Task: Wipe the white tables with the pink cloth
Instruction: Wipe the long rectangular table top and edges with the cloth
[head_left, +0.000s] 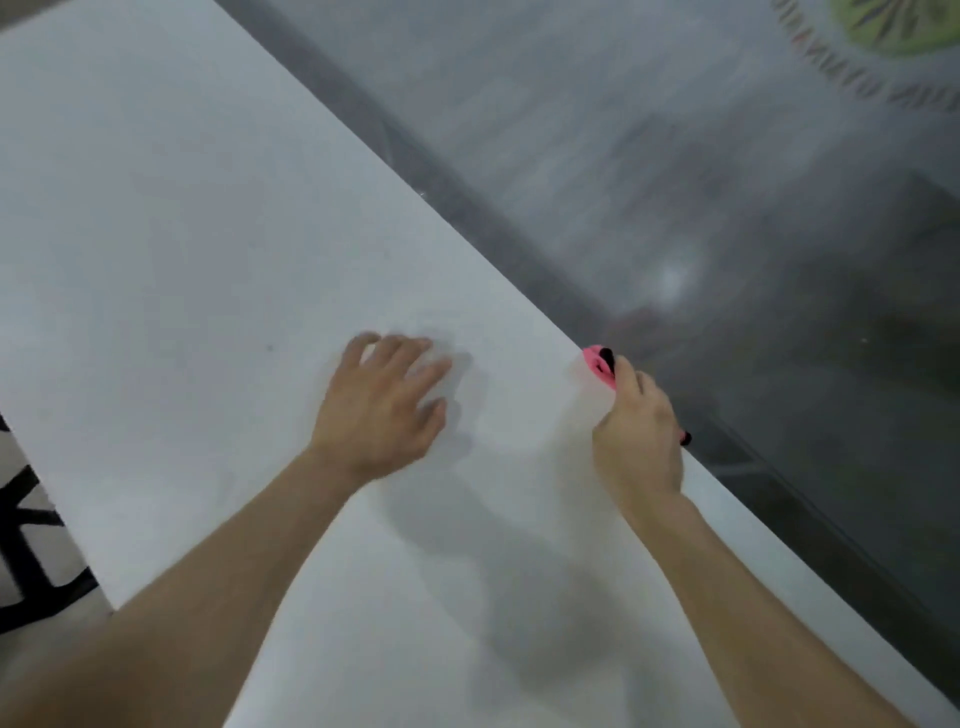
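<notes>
Gripping the pink cloth (598, 365) at the white surface's (208, 249) right edge, the right hand (639, 431) curls around it; the left hand (384, 405) lies flat, fingers spread, nearby.

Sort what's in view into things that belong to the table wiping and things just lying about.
Belongs to the job: white table; pink cloth, gripped by the right hand at the table's edge; left hand, resting flat on the tabletop.
Just lying about: black frame at lower left, beside the table; green patterned object at top right, too blurred to identify.
</notes>
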